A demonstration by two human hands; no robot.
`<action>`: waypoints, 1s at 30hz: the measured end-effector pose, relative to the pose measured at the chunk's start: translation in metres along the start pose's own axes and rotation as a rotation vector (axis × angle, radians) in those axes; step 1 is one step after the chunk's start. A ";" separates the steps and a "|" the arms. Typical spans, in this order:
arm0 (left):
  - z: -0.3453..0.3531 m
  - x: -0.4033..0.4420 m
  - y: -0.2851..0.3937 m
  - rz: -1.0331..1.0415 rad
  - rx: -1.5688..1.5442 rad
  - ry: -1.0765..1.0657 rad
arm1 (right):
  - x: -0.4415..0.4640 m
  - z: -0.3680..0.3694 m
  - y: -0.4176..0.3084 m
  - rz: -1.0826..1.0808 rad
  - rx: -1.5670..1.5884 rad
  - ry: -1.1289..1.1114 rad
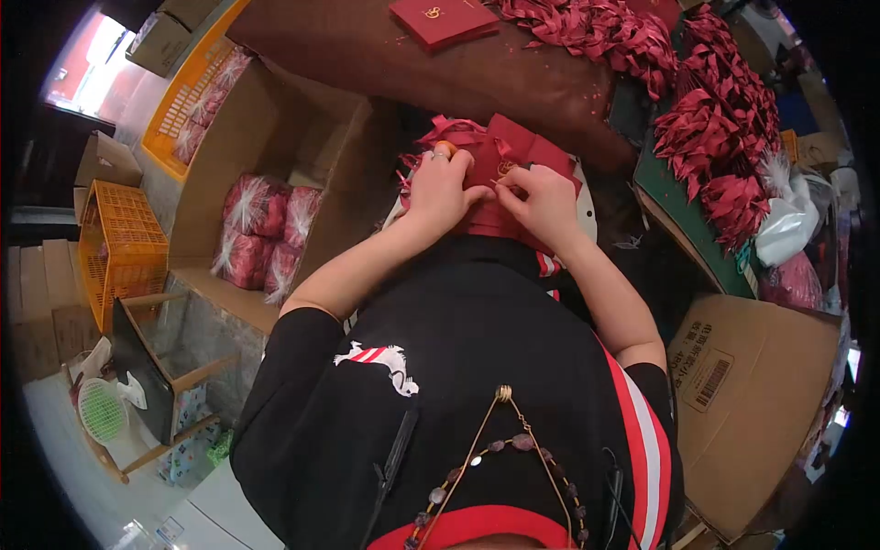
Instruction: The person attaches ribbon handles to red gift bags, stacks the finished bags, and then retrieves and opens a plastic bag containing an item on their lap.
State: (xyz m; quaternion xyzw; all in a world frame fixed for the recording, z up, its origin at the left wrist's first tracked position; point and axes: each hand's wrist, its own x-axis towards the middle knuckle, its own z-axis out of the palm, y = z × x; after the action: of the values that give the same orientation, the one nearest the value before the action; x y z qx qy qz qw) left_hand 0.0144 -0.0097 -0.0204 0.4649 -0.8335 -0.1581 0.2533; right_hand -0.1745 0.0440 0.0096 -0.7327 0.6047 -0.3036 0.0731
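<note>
1. My left hand [440, 188] is over the left side of the red folded pieces [515, 137], fingers curled and thumb reaching right. I cannot tell whether it grips anything. There is a ring on one finger and something orange at a fingertip.
2. My right hand [543, 203] is over their right side, with thumb and forefinger drawn close together. What may lie between them is too small to tell.
3. The red pieces are beyond my black shirt [458, 312], under and between my hands; one bears a gold mark. Red ribbons [456, 128] lie at their far left.
4. To work this well, I would steady the pieces with my left hand and use only the fingertips of my right. A light touch should avoid creasing them, and loose ribbon ends are best kept clear of my fingers.
5. Farther off is a brown-covered surface [412, 64] with red cards [445, 20]. An open carton [266, 119] with bagged red bundles [249, 243] stands left; ribbon bunches [710, 137] lie far right.
</note>
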 end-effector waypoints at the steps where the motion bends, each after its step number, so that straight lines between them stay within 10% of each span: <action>1: 0.002 0.000 -0.002 -0.001 0.001 0.000 | 0.002 0.005 0.002 -0.046 -0.023 -0.009; 15: -0.012 0.002 -0.004 -0.005 -0.189 -0.129 | 0.009 0.016 -0.004 -0.214 -0.041 -0.052; 30: -0.016 0.000 0.009 -0.003 -0.175 -0.074 | 0.007 0.019 -0.002 0.060 0.258 -0.103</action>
State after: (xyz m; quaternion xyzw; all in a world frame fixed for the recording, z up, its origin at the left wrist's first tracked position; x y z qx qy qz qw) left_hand 0.0176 -0.0051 -0.0026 0.4362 -0.8245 -0.2478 0.2618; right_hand -0.1627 0.0333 -0.0023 -0.7134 0.5779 -0.3384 0.2065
